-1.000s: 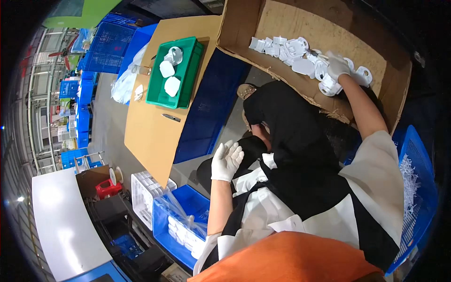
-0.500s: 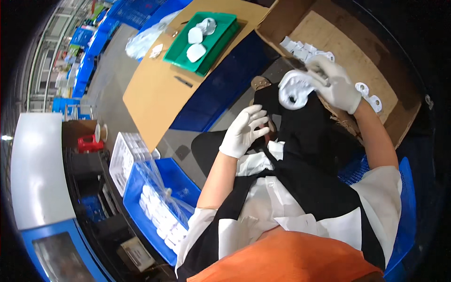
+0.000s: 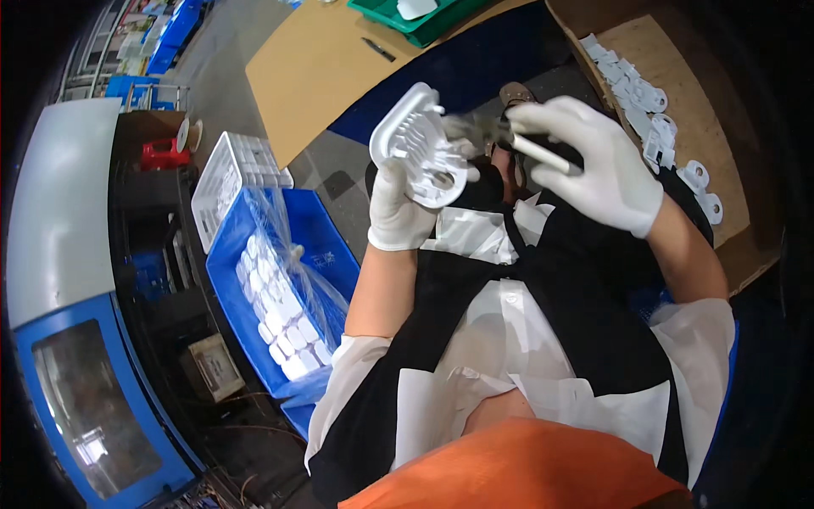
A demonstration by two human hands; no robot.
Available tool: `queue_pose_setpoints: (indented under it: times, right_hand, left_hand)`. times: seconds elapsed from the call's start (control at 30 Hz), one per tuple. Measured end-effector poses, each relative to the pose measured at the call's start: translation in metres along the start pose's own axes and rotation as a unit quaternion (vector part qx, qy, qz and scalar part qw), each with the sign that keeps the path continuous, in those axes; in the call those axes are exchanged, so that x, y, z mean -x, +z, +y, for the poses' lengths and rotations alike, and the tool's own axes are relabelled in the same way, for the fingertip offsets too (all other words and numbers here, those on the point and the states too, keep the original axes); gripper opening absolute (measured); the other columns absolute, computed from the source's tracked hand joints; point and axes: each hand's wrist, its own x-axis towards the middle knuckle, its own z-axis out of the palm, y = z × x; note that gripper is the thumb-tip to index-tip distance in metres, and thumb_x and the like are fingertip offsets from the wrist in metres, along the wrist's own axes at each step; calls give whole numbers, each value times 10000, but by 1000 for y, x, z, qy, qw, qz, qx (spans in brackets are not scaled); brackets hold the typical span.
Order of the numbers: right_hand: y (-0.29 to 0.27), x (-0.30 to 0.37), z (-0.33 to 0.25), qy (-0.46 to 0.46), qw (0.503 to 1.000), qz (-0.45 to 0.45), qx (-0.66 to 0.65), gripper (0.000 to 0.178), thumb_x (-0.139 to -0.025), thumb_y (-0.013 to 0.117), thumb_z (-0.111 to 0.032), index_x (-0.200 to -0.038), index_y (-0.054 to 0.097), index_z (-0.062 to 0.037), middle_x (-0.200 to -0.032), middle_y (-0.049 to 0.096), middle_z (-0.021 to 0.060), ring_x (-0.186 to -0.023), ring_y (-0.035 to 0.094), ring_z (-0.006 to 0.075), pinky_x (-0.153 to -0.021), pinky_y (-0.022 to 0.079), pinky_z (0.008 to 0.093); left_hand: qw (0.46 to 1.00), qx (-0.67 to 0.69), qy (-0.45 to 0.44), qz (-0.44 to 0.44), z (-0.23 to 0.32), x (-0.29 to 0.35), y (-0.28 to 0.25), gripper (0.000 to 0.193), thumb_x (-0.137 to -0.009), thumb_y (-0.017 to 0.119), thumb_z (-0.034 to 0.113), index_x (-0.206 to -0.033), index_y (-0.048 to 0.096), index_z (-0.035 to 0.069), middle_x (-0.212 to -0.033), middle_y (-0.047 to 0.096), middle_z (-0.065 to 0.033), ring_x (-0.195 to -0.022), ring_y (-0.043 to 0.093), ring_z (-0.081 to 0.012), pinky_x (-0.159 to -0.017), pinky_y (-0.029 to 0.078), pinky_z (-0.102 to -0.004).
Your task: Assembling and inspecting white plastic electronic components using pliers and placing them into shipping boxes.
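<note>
My left hand [image 3: 398,212], white-gloved, grips a white moulded plastic part [image 3: 417,153] upright, thumb on its near face. The part has a rounded outline, a row of ribs and a round hole near its lower end. Blur smears the fingertips behind it. To its right, my right hand [image 3: 598,161], also gloved, has its thumb and fingers closed around a thin white strip-like piece [image 3: 543,153]; its exact kind cannot be made out. A gap separates the two hands. Both are above my lap.
A cardboard box [image 3: 721,153] with similar white parts [image 3: 657,136] stands at the right. A blue bin [image 3: 326,246] of white pieces and a white crate [image 3: 246,157] are at left. Ahead, a tan tabletop [image 3: 314,76] bears a knife [image 3: 378,49] and a green tray [image 3: 432,30].
The white plastic part, earlier at my right hand by the box, is now in my left hand, which was empty. My right hand now holds a thin piece. The view has shifted.
</note>
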Motion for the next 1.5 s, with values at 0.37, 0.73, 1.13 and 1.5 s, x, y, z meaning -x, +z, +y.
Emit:
queue_pose_setpoints:
  times: [0.37, 0.73, 1.13, 1.5]
  right_hand:
    - [8, 15, -13, -55, 986, -27, 155, 371, -729, 673, -146, -1093, 611, -103, -891, 570, 99, -817, 555, 274, -704, 458, 351]
    - [12, 7, -21, -61, 976, -55, 200, 366, -722, 690, -168, -1078, 613, -131, -805, 528, 69, -753, 539, 240, -639, 452, 349]
    - [18, 4, -24, -35, 941, -161, 296, 317, -787, 622, -194, -1094, 571, -133, -802, 524, 91, -759, 561, 252, -635, 467, 367]
    - [22, -4, -10, -4, 930, -243, 275, 364, -781, 597, -140, -1144, 570, -121, -840, 570, 108, -746, 602, 266, -655, 488, 374]
  left_hand:
    - [985, -163, 51, 35, 5, 0, 8, 1103, -576, 771, 612, -1379, 293, 25, -1166, 510, -132, -1006, 578, -186, -829, 515, -304]
    - [979, -195, 32, 57, 5, 9, 1, 895, -483, 412, 48, -1375, 333, 29, -1163, 499, -133, -1010, 537, -195, -874, 465, -307]
    - [965, -251, 22, 66, 0, 8, 4, 823, -513, 397, -7, -1335, 397, 16, -1144, 497, -107, -959, 509, -178, -873, 424, -270]
    - [965, -251, -11, 68, -11, 5, -5, 839, -608, 633, 313, -1353, 380, 23, -1160, 499, -83, -959, 507, -155, -852, 428, -281]
